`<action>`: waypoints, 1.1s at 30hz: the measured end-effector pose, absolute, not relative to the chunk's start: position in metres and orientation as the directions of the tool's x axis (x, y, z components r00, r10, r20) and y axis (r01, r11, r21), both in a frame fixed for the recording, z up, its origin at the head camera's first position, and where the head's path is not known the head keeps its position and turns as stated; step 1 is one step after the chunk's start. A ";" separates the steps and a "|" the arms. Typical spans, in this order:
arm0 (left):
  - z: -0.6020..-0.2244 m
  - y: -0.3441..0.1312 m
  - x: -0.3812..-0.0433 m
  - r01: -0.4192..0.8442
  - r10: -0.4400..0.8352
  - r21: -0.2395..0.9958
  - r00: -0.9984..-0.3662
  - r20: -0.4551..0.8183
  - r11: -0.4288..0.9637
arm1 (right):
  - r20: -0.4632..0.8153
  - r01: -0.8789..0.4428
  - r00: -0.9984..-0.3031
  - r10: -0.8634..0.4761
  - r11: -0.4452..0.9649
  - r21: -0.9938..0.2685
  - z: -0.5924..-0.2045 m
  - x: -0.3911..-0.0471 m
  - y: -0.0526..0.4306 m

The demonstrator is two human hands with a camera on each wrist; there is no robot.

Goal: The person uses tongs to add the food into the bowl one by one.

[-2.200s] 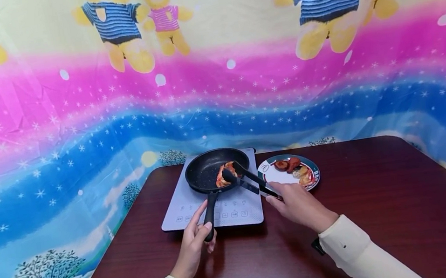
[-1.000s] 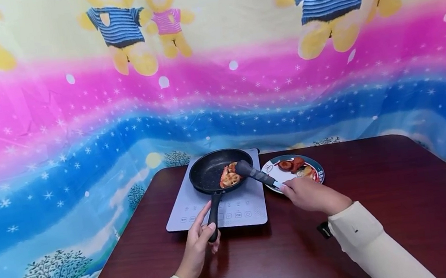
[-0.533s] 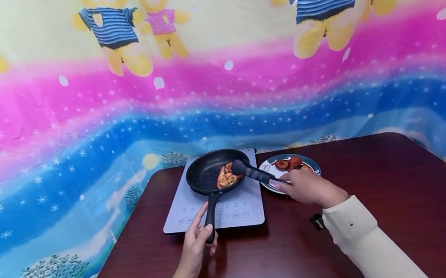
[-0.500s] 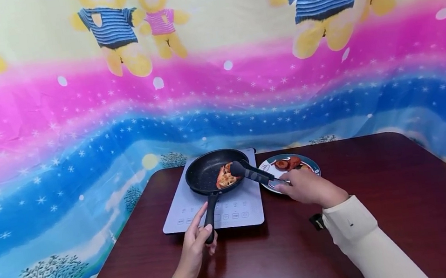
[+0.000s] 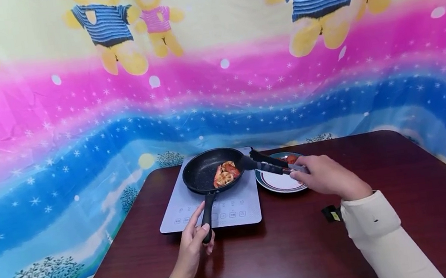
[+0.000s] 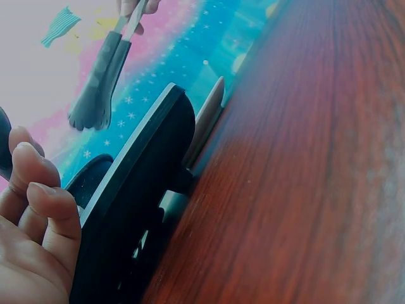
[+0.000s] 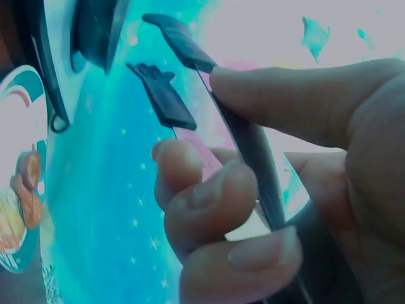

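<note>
My left hand (image 5: 192, 246) grips the black handle (image 5: 207, 221) of a frying pan (image 5: 202, 172). A lotus root slice (image 5: 225, 178) with reddish food pieces lies at the pan's right side. My right hand (image 5: 329, 175) holds black-tipped tongs (image 5: 266, 165) just off the pan's right rim, over the plate (image 5: 282, 185). In the right wrist view the fingers curl round the tongs (image 7: 168, 101), whose two arms stand apart with nothing between them. Brown and reddish food (image 7: 26, 190) rests on the plate, partly hidden by tongs and hand in the head view.
The pan stands on a flat pale induction cooktop (image 5: 211, 213) with marked buttons along its front. Beneath lies a dark red-brown table (image 5: 256, 266). A cartoon-printed cloth (image 5: 201, 104) hangs behind and to the left of the table.
My right hand has moved right and drawn the tongs off the food, out past the pan's rim. The tongs' arms now show apart. My left hand keeps its grip on the handle.
</note>
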State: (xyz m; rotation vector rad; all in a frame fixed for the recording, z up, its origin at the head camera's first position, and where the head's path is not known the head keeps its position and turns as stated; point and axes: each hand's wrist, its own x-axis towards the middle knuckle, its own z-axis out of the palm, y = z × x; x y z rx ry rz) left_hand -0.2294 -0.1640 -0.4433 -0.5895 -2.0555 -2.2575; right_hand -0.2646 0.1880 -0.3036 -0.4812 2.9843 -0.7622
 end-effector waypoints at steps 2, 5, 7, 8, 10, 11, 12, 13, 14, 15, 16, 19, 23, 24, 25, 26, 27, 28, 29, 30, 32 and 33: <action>-0.443 -0.164 -0.230 0.274 0.229 0.953 -0.927 0.297 -0.127 | 0.081 -0.295 -0.953 -0.293 0.828 -0.476 -0.301 -0.264 0.196; -0.443 -0.165 -0.230 0.276 0.228 0.952 -0.926 0.300 -0.131 | 0.101 -0.279 -0.959 -0.264 0.833 -0.477 -0.299 -0.264 0.206; -0.444 -0.165 -0.230 0.288 0.224 0.948 -0.923 0.313 -0.137 | 0.093 -0.254 -0.966 -0.240 0.833 -0.491 -0.298 -0.264 0.211; -0.444 -0.165 -0.230 0.294 0.224 0.946 -0.921 0.319 -0.139 | 0.085 -0.239 -0.970 -0.227 0.833 -0.500 -0.298 -0.265 0.213; -0.445 -0.165 -0.230 0.303 0.220 0.943 -0.919 0.328 -0.141 | 0.083 -0.221 -0.975 -0.208 0.834 -0.506 -0.298 -0.265 0.216; -0.445 -0.165 -0.231 0.306 0.219 0.941 -0.918 0.331 -0.142 | 0.084 -0.215 -0.976 -0.200 0.834 -0.509 -0.299 -0.266 0.217; -0.445 -0.165 -0.231 0.307 0.214 0.941 -0.919 0.332 -0.142 | 0.086 -0.208 -0.978 -0.192 0.832 -0.514 -0.300 -0.267 0.218; -0.445 -0.165 -0.231 0.305 0.213 0.942 -0.920 0.329 -0.141 | 0.088 -0.203 -0.979 -0.184 0.832 -0.517 -0.301 -0.268 0.218; -0.445 -0.165 -0.231 0.303 0.212 0.943 -0.921 0.327 -0.141 | 0.090 -0.197 -0.980 -0.176 0.830 -0.521 -0.302 -0.269 0.219; -0.446 -0.165 -0.231 0.301 0.211 0.943 -0.922 0.325 -0.141 | 0.092 -0.191 -0.982 -0.168 0.830 -0.525 -0.303 -0.270 0.219; -0.446 -0.165 -0.231 0.298 0.211 0.944 -0.923 0.323 -0.140 | 0.089 -0.184 -0.983 -0.161 0.827 -0.531 -0.304 -0.272 0.220; -0.445 -0.165 -0.231 0.295 0.213 0.946 -0.923 0.319 -0.136 | 0.077 -0.160 -0.987 -0.141 0.820 -0.549 -0.309 -0.276 0.221; -0.445 -0.164 -0.231 0.298 0.215 0.945 -0.922 0.321 -0.136 | 0.051 -0.122 -0.992 -0.113 0.816 -0.565 -0.316 -0.282 0.224; -0.444 -0.164 -0.231 0.297 0.215 0.945 -0.922 0.321 -0.137 | 0.043 -0.109 -0.994 -0.103 0.815 -0.569 -0.318 -0.284 0.225; -0.444 -0.164 -0.231 0.297 0.214 0.945 -0.923 0.321 -0.138 | 0.030 -0.093 -0.995 -0.093 0.813 -0.575 -0.320 -0.285 0.225; -0.444 -0.164 -0.231 0.297 0.215 0.945 -0.923 0.321 -0.138 | 0.025 -0.082 -0.996 -0.083 0.811 -0.579 -0.322 -0.287 0.226; -0.444 -0.164 -0.231 0.296 0.214 0.945 -0.923 0.320 -0.138 | 0.018 -0.071 -0.997 -0.074 0.811 -0.581 -0.324 -0.289 0.227; -0.444 -0.164 -0.231 0.294 0.214 0.946 -0.923 0.319 -0.138 | 0.011 -0.061 -0.998 -0.067 0.808 -0.585 -0.326 -0.291 0.228; -0.444 -0.164 -0.231 0.293 0.213 0.946 -0.924 0.317 -0.139 | 0.005 -0.053 -0.998 -0.061 0.806 -0.589 -0.329 -0.293 0.229; -0.444 -0.164 -0.231 0.292 0.213 0.946 -0.925 0.316 -0.138 | -0.002 -0.045 -0.998 -0.057 0.804 -0.593 -0.331 -0.296 0.230; -0.445 -0.164 -0.231 0.292 0.212 0.946 -0.925 0.316 -0.139 | -0.012 -0.035 -0.999 -0.052 0.807 -0.590 -0.336 -0.299 0.231; -0.445 -0.164 -0.231 0.291 0.211 0.946 -0.925 0.316 -0.140 | -0.014 -0.034 -0.999 -0.052 0.810 -0.585 -0.339 -0.301 0.232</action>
